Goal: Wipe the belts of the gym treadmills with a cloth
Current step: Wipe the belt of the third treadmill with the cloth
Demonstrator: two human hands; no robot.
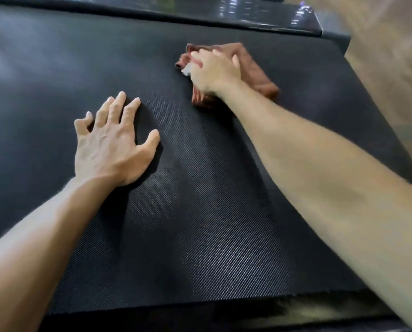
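Observation:
A black textured treadmill belt [188, 212] fills most of the head view. A folded brown cloth [260, 75] lies on the belt at the upper right. My right hand [214, 70] rests on top of the cloth and presses it onto the belt; the hand is blurred, and its fingers lie over the cloth's far left corner. My left hand [113, 144] lies flat on the belt to the left and nearer to me, fingers spread, holding nothing. Both bare forearms reach in from the bottom of the view.
A glossy black side rail [260, 17] of the treadmill runs along the top of the view. A brownish floor [392, 56] shows at the upper right. The belt's near edge meets a dark deck strip [200, 317] at the bottom.

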